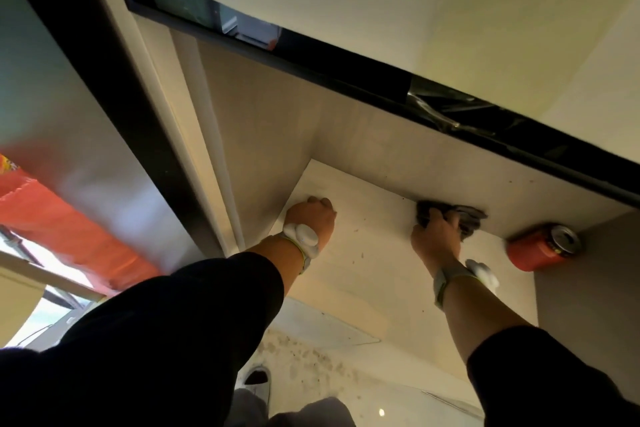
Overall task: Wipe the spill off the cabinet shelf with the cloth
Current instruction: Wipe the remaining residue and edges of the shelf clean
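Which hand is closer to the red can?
Right. The right hand, gripping the cloth, is just left of the red can; the left hand rests at the shelf's far left.

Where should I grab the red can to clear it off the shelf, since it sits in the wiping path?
Grip the red can around its round side wall, coming from the open front of the shelf. It lies on its side in the right corner, its top facing outward.

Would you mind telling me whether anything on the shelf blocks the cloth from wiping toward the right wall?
Yes: a red can lies on its side by the right wall, right of the cloth held by the right hand. The shelf between them is bare.
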`<state>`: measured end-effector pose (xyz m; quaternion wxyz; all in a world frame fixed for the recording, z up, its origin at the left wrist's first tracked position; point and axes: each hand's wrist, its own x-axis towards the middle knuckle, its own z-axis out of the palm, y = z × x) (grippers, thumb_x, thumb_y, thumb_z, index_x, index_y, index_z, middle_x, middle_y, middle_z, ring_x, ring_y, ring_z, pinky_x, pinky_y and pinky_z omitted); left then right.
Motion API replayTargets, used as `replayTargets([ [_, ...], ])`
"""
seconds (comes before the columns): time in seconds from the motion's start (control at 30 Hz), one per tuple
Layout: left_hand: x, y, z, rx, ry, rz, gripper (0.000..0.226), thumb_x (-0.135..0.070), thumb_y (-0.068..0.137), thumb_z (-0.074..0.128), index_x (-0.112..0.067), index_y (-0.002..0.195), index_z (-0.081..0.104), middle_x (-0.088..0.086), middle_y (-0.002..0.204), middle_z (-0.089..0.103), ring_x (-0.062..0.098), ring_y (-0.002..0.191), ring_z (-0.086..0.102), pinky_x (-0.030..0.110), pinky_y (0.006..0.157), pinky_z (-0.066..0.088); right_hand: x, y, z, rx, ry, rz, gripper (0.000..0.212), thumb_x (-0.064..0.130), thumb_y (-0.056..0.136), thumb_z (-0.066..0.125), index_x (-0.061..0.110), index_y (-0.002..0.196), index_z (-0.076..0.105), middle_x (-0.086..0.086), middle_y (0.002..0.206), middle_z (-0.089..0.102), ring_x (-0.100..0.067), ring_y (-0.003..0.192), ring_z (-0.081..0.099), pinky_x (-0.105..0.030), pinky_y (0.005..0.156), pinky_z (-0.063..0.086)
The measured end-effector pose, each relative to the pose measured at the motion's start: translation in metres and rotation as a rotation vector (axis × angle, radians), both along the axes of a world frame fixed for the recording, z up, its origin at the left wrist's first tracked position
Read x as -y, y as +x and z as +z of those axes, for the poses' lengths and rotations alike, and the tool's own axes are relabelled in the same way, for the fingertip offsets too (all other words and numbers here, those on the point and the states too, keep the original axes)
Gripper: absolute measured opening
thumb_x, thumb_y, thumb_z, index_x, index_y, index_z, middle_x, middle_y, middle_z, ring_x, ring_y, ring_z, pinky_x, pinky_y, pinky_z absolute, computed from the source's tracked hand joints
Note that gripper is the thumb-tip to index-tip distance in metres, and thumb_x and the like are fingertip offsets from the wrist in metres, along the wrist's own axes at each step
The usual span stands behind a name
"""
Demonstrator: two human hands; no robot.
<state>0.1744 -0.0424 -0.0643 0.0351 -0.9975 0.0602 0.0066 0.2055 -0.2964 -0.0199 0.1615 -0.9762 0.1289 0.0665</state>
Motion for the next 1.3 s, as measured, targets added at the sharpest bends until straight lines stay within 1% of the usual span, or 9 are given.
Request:
replayTargets([
  [0.2, -0.002, 0.002, 0.003, -0.040, 0.042, -0.006, 0.038, -0.032, 0.105, 0.041, -0.001, 0.119, 0.056, 0.018, 0.103, 0.066, 0.031, 0.081, 0.070, 0.035, 0.055, 0.046, -0.076, 0.004, -0.004, 0.019, 0.107, 0.229, 0.061, 0.021, 0.091, 0.057, 0.015, 0.151, 0.045, -0.015, 0.158, 0.033, -0.044, 0.139, 0.035, -0.045, 0.115, 0.037],
  [0.33, -0.004, 0.004, 0.000, -0.010, 0.062, -0.058, 0.042, -0.033, 0.109, 0.033, 0.000, 0.123, 0.055, 0.018, 0.107, 0.067, 0.031, 0.088, 0.070, 0.035, 0.057, 0.039, -0.118, 0.017, -0.004, 0.017, 0.106, 0.434, 0.062, 0.020, 0.091, 0.058, 0.016, 0.151, 0.046, -0.010, 0.160, 0.035, -0.041, 0.142, 0.034, -0.043, 0.117, 0.036],
  [0.5, -0.009, 0.009, -0.001, -0.007, 0.033, -0.082, 0.046, -0.037, 0.109, 0.028, -0.001, 0.117, 0.056, 0.019, 0.105, 0.068, 0.033, 0.088, 0.070, 0.035, 0.059, 0.041, -0.099, 0.011, 0.000, 0.016, 0.041, 0.371, 0.053, 0.024, 0.096, 0.050, 0.019, 0.148, 0.047, -0.006, 0.159, 0.037, -0.038, 0.139, 0.038, -0.045, 0.111, 0.042],
  [0.7, -0.006, 0.005, 0.005, -0.023, 0.011, -0.035, 0.040, -0.034, 0.107, 0.038, -0.002, 0.117, 0.059, 0.017, 0.104, 0.069, 0.033, 0.087, 0.071, 0.034, 0.060, 0.048, -0.026, -0.020, -0.002, 0.136, -0.030, 0.240, 0.044, 0.040, 0.092, 0.061, 0.018, 0.130, 0.058, -0.011, 0.140, 0.048, -0.041, 0.124, 0.048, -0.048, 0.103, 0.048],
  [0.87, -0.006, 0.002, 0.007, -0.028, 0.035, -0.022, 0.037, -0.029, 0.105, 0.042, 0.000, 0.120, 0.059, 0.018, 0.103, 0.070, 0.032, 0.086, 0.071, 0.035, 0.060, 0.050, -0.022, -0.028, -0.015, 0.108, 0.004, 0.045, 0.056, 0.032, 0.097, 0.054, 0.014, 0.148, 0.037, -0.017, 0.157, 0.031, -0.043, 0.141, 0.034, -0.053, 0.112, 0.042],
  [0.97, -0.008, 0.001, 0.008, -0.046, 0.028, -0.012, 0.038, -0.027, 0.103, 0.047, 0.002, 0.125, 0.056, 0.020, 0.106, 0.069, 0.034, 0.087, 0.071, 0.037, 0.061, 0.051, -0.052, -0.007, -0.018, 0.107, 0.096, 0.062, 0.071, 0.031, 0.094, 0.055, 0.008, 0.155, 0.025, -0.017, 0.158, 0.034, -0.040, 0.147, 0.028, -0.051, 0.119, 0.033],
  [1.07, -0.012, -0.003, 0.014, -0.071, -0.079, -0.008, 0.041, -0.028, 0.104, 0.046, 0.003, 0.130, 0.052, 0.021, 0.114, 0.065, 0.037, 0.092, 0.070, 0.036, 0.061, 0.044, -0.084, 0.002, -0.022, 0.111, 0.092, 0.143, 0.070, 0.030, 0.095, 0.053, 0.006, 0.156, 0.027, -0.017, 0.159, 0.035, -0.038, 0.148, 0.026, -0.050, 0.123, 0.027],
  [1.2, -0.023, -0.030, 0.029, -0.046, -0.241, 0.012, 0.028, -0.030, 0.101, 0.047, -0.007, 0.111, 0.060, 0.015, 0.111, 0.062, 0.035, 0.092, 0.069, 0.035, 0.064, 0.044, -0.116, 0.002, -0.027, 0.133, 0.108, 0.303, 0.067, 0.023, 0.093, 0.054, 0.010, 0.156, 0.034, -0.012, 0.164, 0.031, -0.036, 0.153, 0.021, -0.047, 0.125, 0.024],
  [1.3, -0.024, -0.054, 0.039, -0.032, -0.264, 0.062, 0.031, -0.033, 0.101, 0.046, -0.007, 0.109, 0.061, 0.015, 0.108, 0.063, 0.036, 0.092, 0.068, 0.037, 0.065, 0.044, -0.129, 0.006, -0.025, 0.147, 0.160, 0.276, 0.066, 0.020, 0.091, 0.058, 0.009, 0.153, 0.039, -0.014, 0.159, 0.038, -0.037, 0.149, 0.027, -0.046, 0.124, 0.025],
])
